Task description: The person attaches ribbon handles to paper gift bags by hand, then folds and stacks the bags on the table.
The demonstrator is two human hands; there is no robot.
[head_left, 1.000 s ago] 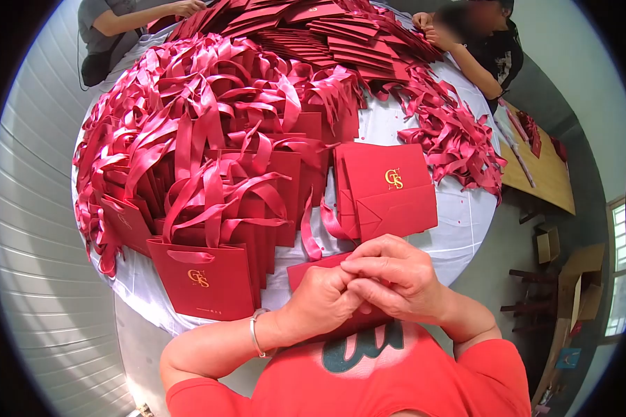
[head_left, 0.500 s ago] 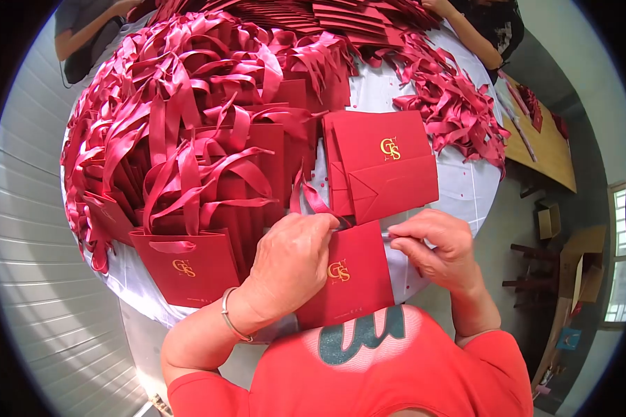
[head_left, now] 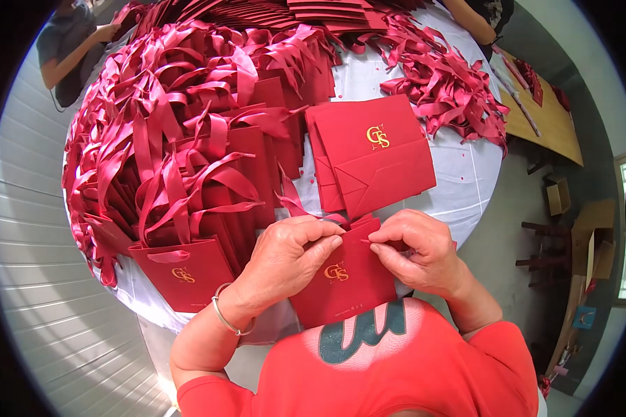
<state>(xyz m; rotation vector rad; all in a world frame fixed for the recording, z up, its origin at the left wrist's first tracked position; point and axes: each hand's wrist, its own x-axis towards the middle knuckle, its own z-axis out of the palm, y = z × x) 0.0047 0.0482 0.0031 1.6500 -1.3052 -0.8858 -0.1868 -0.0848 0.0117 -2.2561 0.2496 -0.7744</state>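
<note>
A red paper gift bag (head_left: 348, 295) with a gold monogram lies against my front, between my two hands. My left hand (head_left: 285, 257) is closed in a pinch at the bag's upper left edge, its thumb and index finger together. From above those fingers a pink ribbon (head_left: 293, 198) runs up and left. My right hand (head_left: 424, 254) pinches a ribbon, whose small tip (head_left: 366, 241) meets the bag's front near the top. Part of this ribbon is hidden in the palm. Just beyond my hands lie stacked red bags (head_left: 389, 160), flat, the same monogram showing.
Left on the round, white-covered table (head_left: 466, 184) stand many red bags with ribbon handles (head_left: 181, 278). A heap of loose ribbons (head_left: 452, 97) lies at the right. Two people (head_left: 73, 48) are at the far side. A wooden table (head_left: 553, 125) stands beyond.
My right hand has moved left, bringing the ribbon tip from beside the bag to its front near the top. My left thumb and index finger have shifted to the bag's upper edge.
</note>
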